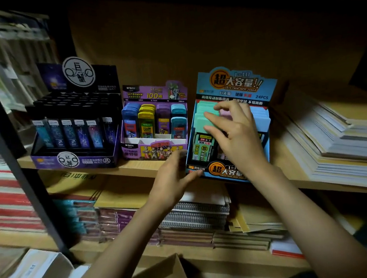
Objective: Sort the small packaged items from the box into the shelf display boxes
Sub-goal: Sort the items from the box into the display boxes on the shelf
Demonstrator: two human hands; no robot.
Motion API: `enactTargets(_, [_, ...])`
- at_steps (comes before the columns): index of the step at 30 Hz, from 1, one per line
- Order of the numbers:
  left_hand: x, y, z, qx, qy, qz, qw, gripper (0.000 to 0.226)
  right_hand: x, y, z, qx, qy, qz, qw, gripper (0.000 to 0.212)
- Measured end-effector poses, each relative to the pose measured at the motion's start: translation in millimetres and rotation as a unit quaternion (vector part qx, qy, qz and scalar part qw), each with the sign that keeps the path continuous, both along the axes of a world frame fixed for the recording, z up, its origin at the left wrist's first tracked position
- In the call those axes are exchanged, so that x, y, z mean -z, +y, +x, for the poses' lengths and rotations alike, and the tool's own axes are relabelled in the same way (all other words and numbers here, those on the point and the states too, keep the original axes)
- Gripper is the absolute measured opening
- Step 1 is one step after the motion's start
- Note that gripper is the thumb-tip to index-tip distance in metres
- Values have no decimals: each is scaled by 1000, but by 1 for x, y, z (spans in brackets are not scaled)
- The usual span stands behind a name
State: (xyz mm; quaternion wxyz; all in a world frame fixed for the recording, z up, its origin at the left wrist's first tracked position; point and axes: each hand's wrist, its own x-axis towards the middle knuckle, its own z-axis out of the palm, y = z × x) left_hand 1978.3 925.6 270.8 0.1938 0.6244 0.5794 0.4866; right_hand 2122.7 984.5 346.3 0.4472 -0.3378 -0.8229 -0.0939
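Black display box [74,128] far left on shelf [135,165], purple display box [153,121] beside it, left hand [173,176] flat-fingered, gripping nothing, touching front left corner of blue display box [235,82], right hand [234,133] spread loose over its pastel packs [205,116], fingertips resting on green ones, cardboard box [171,277] below.

Glossy printed cardboard blue display box [235,82] on a matt wooden shelf [135,165], beside paper stacks [350,142]
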Motion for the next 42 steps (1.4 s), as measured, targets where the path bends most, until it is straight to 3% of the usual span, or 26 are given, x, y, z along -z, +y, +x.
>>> enactTargets(8, [-15, -29, -33, 26, 81, -35, 996, 40, -14, -11, 0, 71, -114, -46, 990, 44])
enactTargets(11, [-8, -57, -56, 15, 103, -45, 994, 25, -18, -33, 1, -13, -74, -56, 996, 41])
enactTargets(13, [6, -78, -70, 17, 115, -85, 990, 17, -12, -50, 0, -106, -43, -132, 985, 28])
enactTargets(16, [42, -109, -89, 21, 147, -173, 974, 12, 21, -73, -10, -205, -159, -267, 928, 21])
enactTargets(19, [92, -137, -104, 0, 124, -247, 961, 10, 88, -90, -26, -215, -321, -348, 854, 23])
enactTargets(23, [170, -174, -107, -72, 26, -336, 939, 22, 200, -112, -35, -168, -348, -462, 799, 17])
enactTargets(29, [279, -230, -86, -144, -84, -450, 877, 35, 325, -143, -38, -107, -373, -604, 696, 27])
enactTargets(32, [312, -240, -89, -155, -60, -458, 873, 39, 368, -149, -36, -61, -374, -612, 694, 31])
enactTargets(36, [345, -229, -108, -164, 56, -446, 878, 43, 405, -145, -42, -20, -348, -629, 695, 45])
enactTargets(42, [382, -200, -135, -149, 208, -445, 858, 64, 433, -123, -81, -97, -377, -512, 766, 57])
